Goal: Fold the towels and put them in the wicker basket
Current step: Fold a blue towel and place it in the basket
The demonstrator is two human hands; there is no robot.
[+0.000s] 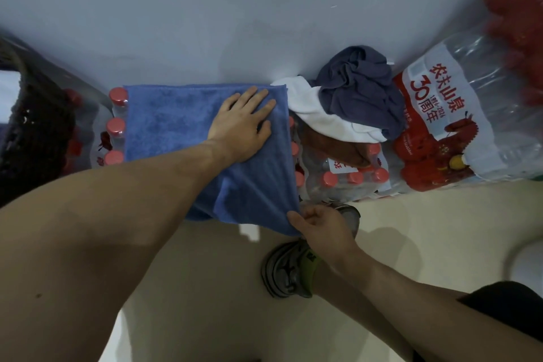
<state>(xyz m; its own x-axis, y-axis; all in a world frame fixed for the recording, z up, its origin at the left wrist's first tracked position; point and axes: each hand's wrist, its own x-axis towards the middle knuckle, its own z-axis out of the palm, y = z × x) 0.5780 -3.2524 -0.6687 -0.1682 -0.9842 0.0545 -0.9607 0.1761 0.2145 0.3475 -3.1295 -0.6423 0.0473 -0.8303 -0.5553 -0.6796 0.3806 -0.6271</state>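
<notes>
A blue towel (170, 120) lies spread over a pack of red-capped water bottles against the wall, its near part hanging over the front. My left hand (241, 123) presses flat on the towel's right half with fingers straight. My right hand (320, 222) pinches the towel's hanging lower right corner. To the right lies a pile of other towels: a crumpled dark grey-blue one (361, 88), a white one (317, 114) and a brown one (332, 147). The dark wicker basket (32, 126) stands at the far left, partly cut off.
Shrink-wrapped packs of red-capped bottles (346, 182) fill the space under and beside the towels. A large pack of water jugs with a red and white label (446, 126) stands at the right. My shoe (285, 270) is on the pale floor below.
</notes>
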